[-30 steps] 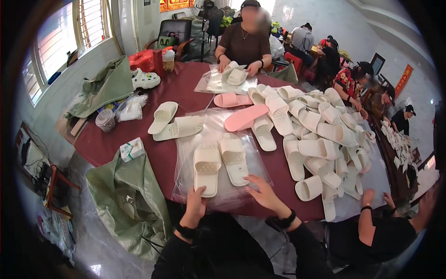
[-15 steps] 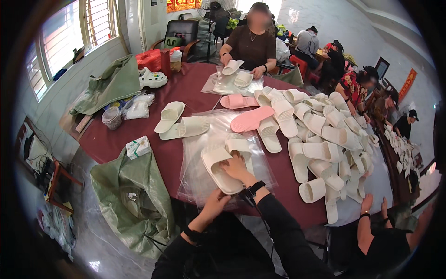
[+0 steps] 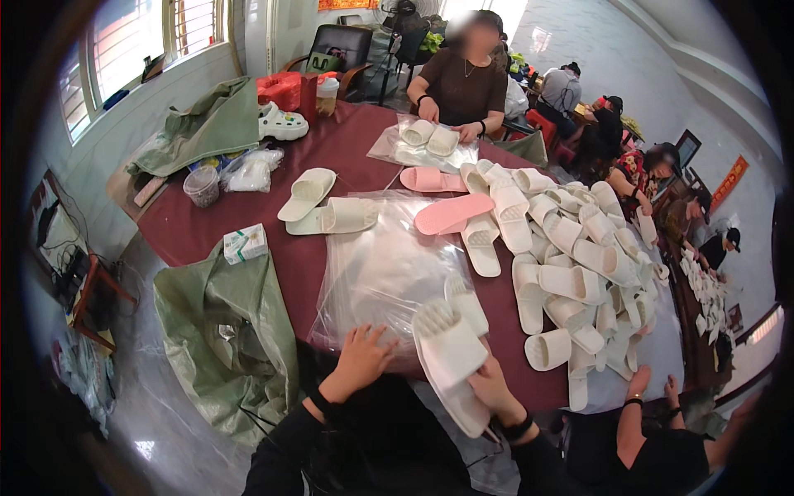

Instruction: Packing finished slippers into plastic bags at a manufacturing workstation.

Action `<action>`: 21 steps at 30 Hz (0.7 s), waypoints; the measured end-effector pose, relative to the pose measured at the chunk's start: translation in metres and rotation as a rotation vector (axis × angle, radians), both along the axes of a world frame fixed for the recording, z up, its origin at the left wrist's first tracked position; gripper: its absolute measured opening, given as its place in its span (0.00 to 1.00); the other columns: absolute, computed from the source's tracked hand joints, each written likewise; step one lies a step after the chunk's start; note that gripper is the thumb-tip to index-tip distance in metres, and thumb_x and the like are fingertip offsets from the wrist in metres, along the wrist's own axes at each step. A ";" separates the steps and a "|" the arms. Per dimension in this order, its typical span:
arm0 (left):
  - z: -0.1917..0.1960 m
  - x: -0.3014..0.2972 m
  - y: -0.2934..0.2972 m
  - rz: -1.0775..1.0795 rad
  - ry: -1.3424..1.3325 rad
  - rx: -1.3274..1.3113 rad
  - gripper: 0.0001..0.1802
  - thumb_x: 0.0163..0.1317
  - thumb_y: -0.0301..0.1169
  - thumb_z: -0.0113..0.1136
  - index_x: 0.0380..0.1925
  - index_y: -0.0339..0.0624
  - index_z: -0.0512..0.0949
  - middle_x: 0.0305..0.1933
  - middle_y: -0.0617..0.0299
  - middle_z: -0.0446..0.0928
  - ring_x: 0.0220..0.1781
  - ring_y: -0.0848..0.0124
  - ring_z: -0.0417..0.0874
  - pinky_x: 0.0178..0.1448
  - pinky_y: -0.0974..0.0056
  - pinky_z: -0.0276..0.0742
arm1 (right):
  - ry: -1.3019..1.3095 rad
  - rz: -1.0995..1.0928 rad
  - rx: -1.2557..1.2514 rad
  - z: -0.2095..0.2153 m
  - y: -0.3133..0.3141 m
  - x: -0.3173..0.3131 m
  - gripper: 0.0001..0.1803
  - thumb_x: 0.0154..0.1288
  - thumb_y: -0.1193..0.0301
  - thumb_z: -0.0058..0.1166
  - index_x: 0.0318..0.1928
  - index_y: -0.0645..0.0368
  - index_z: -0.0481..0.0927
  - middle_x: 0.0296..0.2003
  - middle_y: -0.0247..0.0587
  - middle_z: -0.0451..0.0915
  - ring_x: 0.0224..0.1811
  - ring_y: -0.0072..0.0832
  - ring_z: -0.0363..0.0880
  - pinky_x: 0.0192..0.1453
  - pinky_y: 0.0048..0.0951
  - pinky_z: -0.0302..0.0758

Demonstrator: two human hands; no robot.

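Note:
My right hand (image 3: pixel 490 388) grips a pair of white slippers (image 3: pixel 451 347) held together, soles showing, at the near edge of the dark red round table (image 3: pixel 347 149). My left hand (image 3: pixel 361 357) rests with fingers spread on the near edge of a stack of clear plastic bags (image 3: pixel 385 264) that lies flat in front of me. Beyond the bags lie two white slippers (image 3: pixel 327 207) and a pink slipper (image 3: pixel 453 212).
A big heap of white slippers (image 3: pixel 579 264) covers the table's right side. A person opposite (image 3: pixel 459 78) holds a bagged pair (image 3: pixel 430 136). Another person's hands (image 3: pixel 649 388) sit at the lower right. A green sack (image 3: pixel 223 331) hangs at the left, a small box (image 3: pixel 246 243) by it.
The pair of white slippers lay flat on the plastic bags a second ago; my right hand gathered them, sole to sole, and lifted them toward me. My left hand shifted onto the bags' edge.

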State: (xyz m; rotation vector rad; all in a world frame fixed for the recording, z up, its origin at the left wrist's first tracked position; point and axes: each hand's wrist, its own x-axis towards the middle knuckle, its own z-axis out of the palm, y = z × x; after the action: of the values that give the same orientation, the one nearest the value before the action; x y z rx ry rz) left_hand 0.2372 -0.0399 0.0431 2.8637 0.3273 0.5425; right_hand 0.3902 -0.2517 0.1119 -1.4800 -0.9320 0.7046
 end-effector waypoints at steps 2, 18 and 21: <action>0.004 0.005 0.004 0.002 -0.007 0.018 0.20 0.57 0.42 0.59 0.50 0.55 0.78 0.55 0.58 0.71 0.58 0.55 0.68 0.60 0.48 0.62 | 0.013 -0.015 -0.043 0.020 -0.026 -0.019 0.31 0.60 0.79 0.52 0.65 0.64 0.61 0.65 0.42 0.61 0.66 0.31 0.61 0.68 0.31 0.58; 0.020 0.019 0.026 -0.055 -0.198 -0.168 0.07 0.54 0.32 0.61 0.28 0.41 0.77 0.35 0.58 0.75 0.42 0.57 0.74 0.47 0.55 0.67 | 0.009 0.246 -0.178 0.023 -0.068 -0.063 0.28 0.58 0.80 0.53 0.61 0.66 0.68 0.63 0.50 0.61 0.69 0.42 0.57 0.68 0.36 0.58; 0.024 0.018 0.026 0.014 -0.146 -0.292 0.07 0.54 0.30 0.60 0.25 0.41 0.74 0.31 0.54 0.75 0.38 0.54 0.75 0.43 0.55 0.70 | -0.052 0.320 -0.164 0.022 -0.063 -0.062 0.28 0.58 0.79 0.53 0.61 0.65 0.68 0.62 0.51 0.61 0.68 0.44 0.58 0.68 0.37 0.58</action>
State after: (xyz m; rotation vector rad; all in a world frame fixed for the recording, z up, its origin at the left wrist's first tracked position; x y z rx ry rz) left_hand 0.2556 -0.0142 0.0668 2.5277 0.3682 0.6444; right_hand 0.3281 -0.3149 0.1335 -1.5136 -1.1894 0.9987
